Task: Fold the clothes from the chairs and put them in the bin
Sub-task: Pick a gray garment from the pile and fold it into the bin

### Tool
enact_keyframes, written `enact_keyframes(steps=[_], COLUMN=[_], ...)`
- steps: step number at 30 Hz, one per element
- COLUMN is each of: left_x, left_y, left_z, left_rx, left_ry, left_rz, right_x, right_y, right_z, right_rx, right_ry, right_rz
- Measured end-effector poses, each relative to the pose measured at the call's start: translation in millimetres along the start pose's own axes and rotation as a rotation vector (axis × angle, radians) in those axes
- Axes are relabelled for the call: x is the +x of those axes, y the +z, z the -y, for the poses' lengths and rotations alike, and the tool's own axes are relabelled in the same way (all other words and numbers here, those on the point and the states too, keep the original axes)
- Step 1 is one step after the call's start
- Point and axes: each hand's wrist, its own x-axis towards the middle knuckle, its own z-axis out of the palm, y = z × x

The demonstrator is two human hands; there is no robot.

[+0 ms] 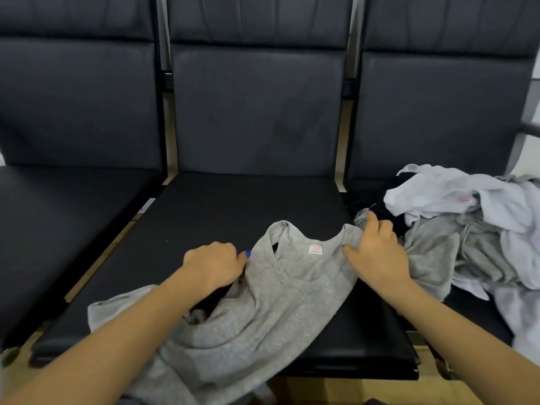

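A grey t-shirt (263, 311) lies crumpled on the middle black chair seat (222, 209), collar away from me, a pink label inside the neck. My left hand (214, 266) pinches the shirt's left shoulder beside the collar. My right hand (377, 252) grips the right shoulder, fingers curled into the cloth. The shirt's lower part hangs over the seat's front edge. No bin is in view.
A heap of white, grey and dark clothes (467, 229) covers the right chair seat, touching the shirt's right shoulder. The left chair seat (58, 217) holds nothing. Three dark backrests (257, 112) stand behind. A metal armrest (529, 127) sticks out at far right.
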Motion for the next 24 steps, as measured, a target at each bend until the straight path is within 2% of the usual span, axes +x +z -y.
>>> enact_keyframes(steps=[2, 4, 8, 12, 15, 18, 21, 24], left_x=[10, 20, 34, 35, 34, 27, 22, 19], left_y=[12, 21, 27, 31, 29, 14, 0, -12], left_z=[-4, -12, -27, -34, -31, -28, -23, -15], left_rx=[-0.069, -0.1, -0.21, -0.406, -0.927, -1.456, -1.933, -2.23], left_ry=[0.048, 0.091, 0.072, 0.089, 0.042, -0.087, -0.075, -0.085], left_rz=[-0.209, -0.263, -0.274, -0.363, -0.361, -0.257, -0.028, 0.254], right_x=[3, 8, 16, 14, 8, 3, -1, -2], right_y=[2, 3, 5, 3, -3, -10, -21, -32], right_z=[1, 1, 3, 8, 16, 22, 26, 31], right_rx=[-0.008, 0.129, 0.47, 0.796, 0.956, 1.054, 1.202, 1.408], right_ry=[0.067, 0.143, 0.185, 0.299, 0.264, 0.235, 0.197, 0.173], right_rz=[0.133, 0.251, 0.173, 0.225, 0.22, 0.221, 0.3, 0.376])
